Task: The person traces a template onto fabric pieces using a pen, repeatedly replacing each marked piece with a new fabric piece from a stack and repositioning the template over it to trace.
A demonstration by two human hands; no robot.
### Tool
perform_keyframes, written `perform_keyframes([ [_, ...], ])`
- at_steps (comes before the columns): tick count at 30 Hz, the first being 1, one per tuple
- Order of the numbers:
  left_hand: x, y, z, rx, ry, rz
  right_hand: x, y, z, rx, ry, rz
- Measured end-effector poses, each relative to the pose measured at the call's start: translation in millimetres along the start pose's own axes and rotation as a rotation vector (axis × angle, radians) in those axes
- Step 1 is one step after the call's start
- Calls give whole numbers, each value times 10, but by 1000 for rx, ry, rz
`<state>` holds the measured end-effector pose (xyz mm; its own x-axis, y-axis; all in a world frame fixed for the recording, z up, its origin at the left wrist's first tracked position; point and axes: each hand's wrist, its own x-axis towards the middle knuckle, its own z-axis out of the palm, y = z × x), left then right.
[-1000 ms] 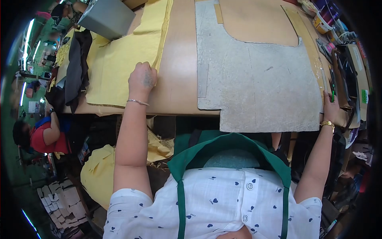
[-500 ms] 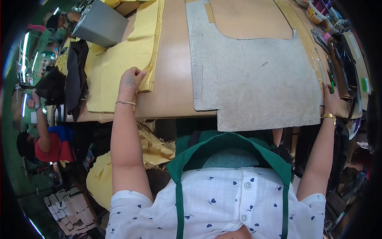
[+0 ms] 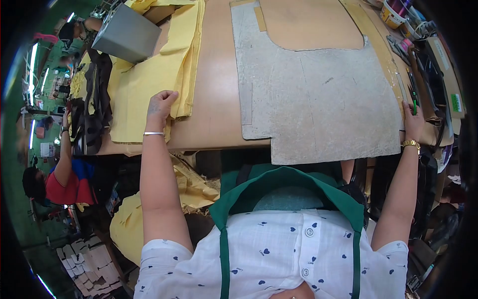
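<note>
A stack of yellow cloth sheets (image 3: 144,97) lies at the left of the table, and my left hand (image 3: 161,105) is closed in a pinch at its near right corner, where a top layer stands a little apart from those beneath. At the right table edge, my right hand (image 3: 414,121) has its fingers around the green handle of slim scissors (image 3: 415,98); its grip is partly hidden. Beside its thumb lies a thin silver pen-like stick (image 3: 402,84). Between my hands rests a large grey board (image 3: 318,99) with a cut-out, its near edge overhanging the table.
A grey metal block (image 3: 127,34) weighs on the far end of the yellow stack. Dark material (image 3: 94,99) hangs at the left edge. Tubs of tools (image 3: 393,15) stand far right. A co-worker in red (image 3: 62,184) is at the left. Yellow cloth (image 3: 132,222) bunches below the table.
My left hand has shifted slightly down, and the top yellow layers have parted at the corner. My right hand stays put. The co-worker's arm has moved, and the dark material they held is lower.
</note>
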<state>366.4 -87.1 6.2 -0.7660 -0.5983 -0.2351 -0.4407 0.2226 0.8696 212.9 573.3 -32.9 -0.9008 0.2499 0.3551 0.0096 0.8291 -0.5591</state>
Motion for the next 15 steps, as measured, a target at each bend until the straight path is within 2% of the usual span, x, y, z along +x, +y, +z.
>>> perform_keyframes([
  [4,-25,-4,16,31,28,35,2,1,0,-5,-15,40],
  [7,-46,25,26,-66,11,-10,1,-1,-3,0,-14,36],
  [15,-42,64,3,-4,-23,-17,-4,-31,-19,-12,-14,23],
])
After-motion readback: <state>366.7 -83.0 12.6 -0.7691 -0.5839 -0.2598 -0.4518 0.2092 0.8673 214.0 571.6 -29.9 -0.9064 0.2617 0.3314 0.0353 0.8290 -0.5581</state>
